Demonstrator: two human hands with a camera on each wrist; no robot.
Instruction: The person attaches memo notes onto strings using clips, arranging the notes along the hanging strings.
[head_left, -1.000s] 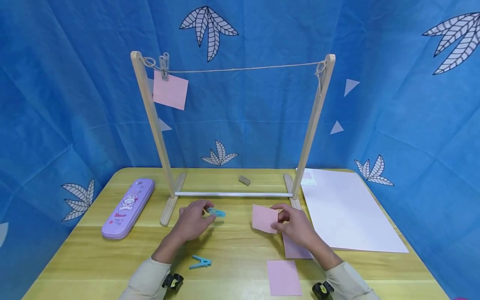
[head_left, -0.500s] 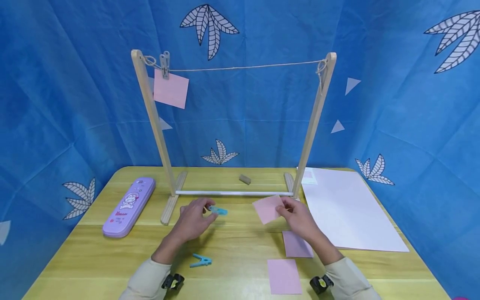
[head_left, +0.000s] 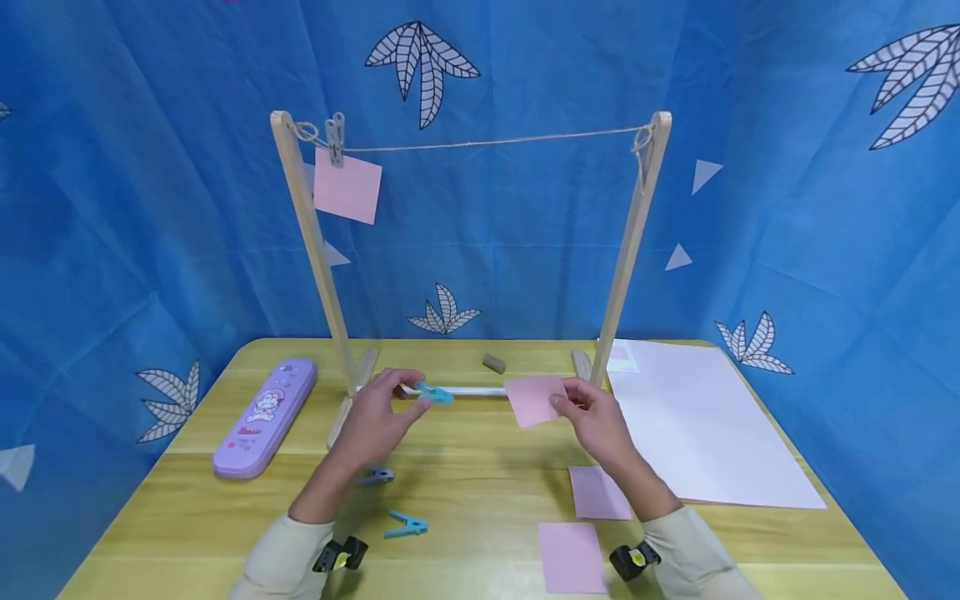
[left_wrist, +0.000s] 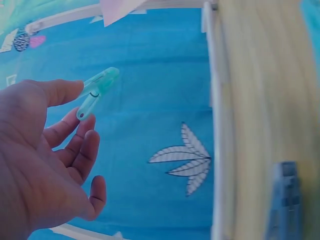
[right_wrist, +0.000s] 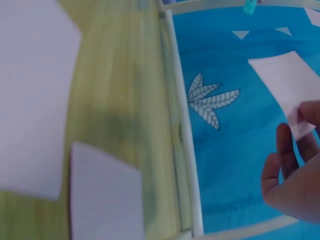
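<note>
Head view: I see a clip (head_left: 437,394) and a paper (head_left: 534,401) held above the surface (head_left: 480,500).
Left hand (head_left: 375,421) pinches the clip; right hand (head_left: 600,423) pinches the paper.

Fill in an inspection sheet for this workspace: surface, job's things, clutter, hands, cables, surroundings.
Surface: yellow wood-grain table.
Job's things: string tied between two posts; one pink square hangs at its left end from a grey clip. Two loose squares and two loose clips lie on the table.
Clutter: purple case at left, white sheet at right, small brown block at the back.
Hands: left hand pinches a blue clip; right hand pinches another square.
Cables: nothing seen.
Surroundings: blue curtain with white leaf prints.
</note>
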